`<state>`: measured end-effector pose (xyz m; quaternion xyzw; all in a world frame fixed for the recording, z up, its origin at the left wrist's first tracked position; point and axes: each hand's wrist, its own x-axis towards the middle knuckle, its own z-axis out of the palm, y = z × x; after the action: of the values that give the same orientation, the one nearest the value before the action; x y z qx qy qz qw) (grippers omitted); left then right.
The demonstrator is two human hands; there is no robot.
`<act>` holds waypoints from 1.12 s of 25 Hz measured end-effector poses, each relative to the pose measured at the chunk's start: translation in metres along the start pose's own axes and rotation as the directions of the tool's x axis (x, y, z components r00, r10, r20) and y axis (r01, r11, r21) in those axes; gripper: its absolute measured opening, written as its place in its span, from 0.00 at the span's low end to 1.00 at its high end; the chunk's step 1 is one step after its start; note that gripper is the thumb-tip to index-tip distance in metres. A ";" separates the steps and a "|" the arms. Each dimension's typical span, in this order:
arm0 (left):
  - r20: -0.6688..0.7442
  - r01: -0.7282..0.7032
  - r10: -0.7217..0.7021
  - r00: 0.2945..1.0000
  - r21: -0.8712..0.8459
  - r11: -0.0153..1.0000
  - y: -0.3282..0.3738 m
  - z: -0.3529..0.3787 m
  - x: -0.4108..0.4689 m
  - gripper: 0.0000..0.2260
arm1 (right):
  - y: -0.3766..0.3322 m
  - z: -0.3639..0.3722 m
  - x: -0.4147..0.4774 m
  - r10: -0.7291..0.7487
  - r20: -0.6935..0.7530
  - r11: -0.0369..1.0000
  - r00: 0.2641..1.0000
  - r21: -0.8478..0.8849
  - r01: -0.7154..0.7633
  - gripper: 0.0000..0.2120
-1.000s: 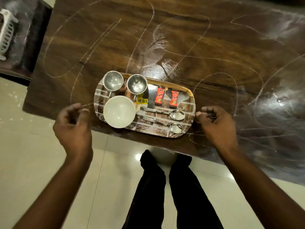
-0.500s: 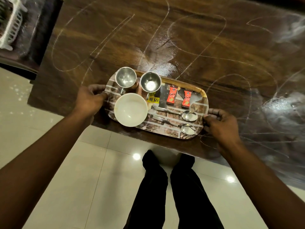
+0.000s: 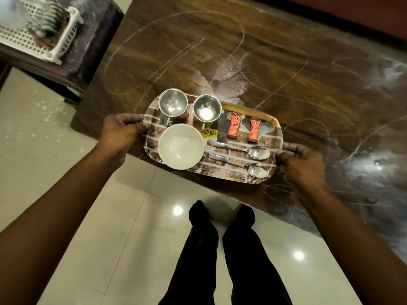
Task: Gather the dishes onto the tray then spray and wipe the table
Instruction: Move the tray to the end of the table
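— fingers point(image 3: 130, 117) of the left hand point(image 3: 120, 134) curl round the left end of the tray point(image 3: 229, 176), gripping its rim.
— and the right hand point(image 3: 301, 164)?
— same at the right end, its fingers point(image 3: 295, 147) curled over the rim just beside the spoons point(image 3: 257, 152).
— where's the tray?
— at the near edge of the wooden table point(image 3: 264, 69), which is marked with chalky white scribbles. lifted or resting, i cannot tell.
— what's on it?
— a white bowl point(image 3: 180, 146) at the near left, and two steel cups point(image 3: 173, 103) upright behind it. two red sachets point(image 3: 234, 126) are toward the far right. the two spoons lie side by side, and a yellow price sticker point(image 3: 210, 132) shows just beside the bowl.
— anything off the table?
— a white plastic basket point(image 3: 39, 34) at the upper left.
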<state>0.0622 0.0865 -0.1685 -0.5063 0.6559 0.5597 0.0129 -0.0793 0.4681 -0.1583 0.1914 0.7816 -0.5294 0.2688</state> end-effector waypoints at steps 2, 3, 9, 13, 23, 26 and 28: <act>-0.001 -0.037 0.037 0.999 -0.045 0.998 0.019 -0.019 -0.018 0.11 | -0.025 -0.004 -0.017 -0.029 0.042 1.000 0.999 -0.002 0.029 0.09; -0.001 -0.059 0.059 0.998 -0.067 0.996 0.030 -0.029 -0.032 0.11 | -0.039 -0.007 -0.028 -0.041 0.055 0.999 0.998 -0.004 0.042 0.09; -0.083 -0.117 0.101 0.991 -0.223 0.968 0.089 -0.087 -0.129 0.09 | -0.139 -0.026 -0.098 -0.144 0.127 0.988 0.981 -0.036 0.150 0.08; -0.112 -0.127 0.097 0.989 -0.303 0.944 0.107 -0.118 -0.170 0.08 | -0.193 -0.027 -0.124 -0.222 0.182 0.971 0.958 -0.045 0.234 0.08; -0.129 -0.155 0.109 0.986 -0.430 0.890 0.142 -0.196 -0.174 0.09 | -0.291 0.040 -0.115 -0.352 0.239 0.905 0.905 -0.158 0.394 0.07; -0.121 -0.125 0.077 0.990 -0.466 0.876 0.146 -0.207 -0.150 0.08 | -0.315 0.077 -0.081 -0.351 0.262 0.898 0.899 -0.178 0.403 0.07; -0.121 -0.087 0.030 0.992 -0.492 0.866 0.143 -0.208 -0.130 0.07 | -0.330 0.104 -0.054 -0.349 0.284 0.892 0.893 -0.190 0.409 0.08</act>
<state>0.1428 -0.0044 0.0880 -0.5023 0.5050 0.6808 -0.1704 -0.2069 0.2498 0.0835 -0.0667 0.8242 -0.4908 0.2745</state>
